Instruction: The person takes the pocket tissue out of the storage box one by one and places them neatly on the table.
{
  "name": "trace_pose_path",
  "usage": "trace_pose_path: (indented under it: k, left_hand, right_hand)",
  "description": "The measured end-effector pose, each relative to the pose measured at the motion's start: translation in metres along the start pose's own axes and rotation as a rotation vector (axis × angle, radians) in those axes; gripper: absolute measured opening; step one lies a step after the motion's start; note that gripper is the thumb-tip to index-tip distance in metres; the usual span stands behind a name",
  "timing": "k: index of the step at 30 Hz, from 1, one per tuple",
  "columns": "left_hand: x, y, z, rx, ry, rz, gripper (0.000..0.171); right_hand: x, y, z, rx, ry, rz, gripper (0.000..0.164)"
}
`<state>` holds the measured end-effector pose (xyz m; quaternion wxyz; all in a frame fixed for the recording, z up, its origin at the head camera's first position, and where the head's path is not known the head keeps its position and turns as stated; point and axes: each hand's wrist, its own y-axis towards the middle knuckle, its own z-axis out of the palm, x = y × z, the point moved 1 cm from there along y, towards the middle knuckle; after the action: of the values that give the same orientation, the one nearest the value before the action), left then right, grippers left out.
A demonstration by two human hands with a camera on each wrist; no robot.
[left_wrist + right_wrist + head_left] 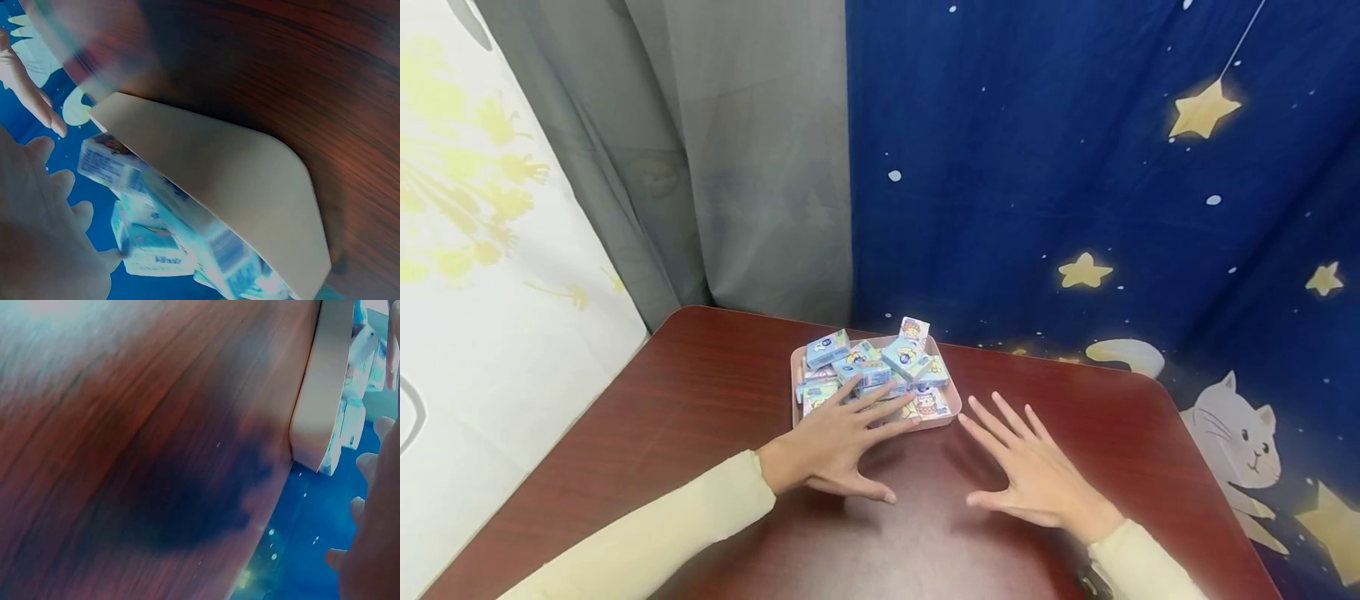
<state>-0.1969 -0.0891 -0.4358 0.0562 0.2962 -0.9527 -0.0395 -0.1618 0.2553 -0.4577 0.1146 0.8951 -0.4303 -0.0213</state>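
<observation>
A shallow pink tray (952, 403) near the far side of the table holds a heap of small light-blue and white printed boxes (904, 358). My left hand (842, 437), fingers spread, is over the tray's near left edge and overlaps some boxes in the head view. To the right of the tray's near corner is my right hand (1030, 467), its fingers also spread, with nothing in it. In the left wrist view the tray's side wall (219, 162) shows close beside the left hand (44, 219). The right wrist view shows the right hand (375, 512) beside the tray's corner.
The dark red wooden table (700, 417) has rounded far corners. Behind it hang a grey curtain (767, 167) and a blue curtain (1000, 167) with stars and a cat. A white panel with yellow print (490, 250) stands at the left.
</observation>
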Motion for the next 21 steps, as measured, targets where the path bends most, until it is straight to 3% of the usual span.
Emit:
trace_pose_path:
  k: [11, 21]
  left_hand:
    - [0.017, -0.019, -0.002, -0.057, 0.029, -0.029, 0.102]
    - [0.035, -0.046, 0.004, -0.166, 0.05, -0.061, 0.1]
  right_hand:
    - [-0.018, -0.017, -0.002, -0.007, 0.002, 0.058, 0.102]
    - [-0.031, -0.032, -0.005, -0.058, -0.001, 0.056, 0.105]
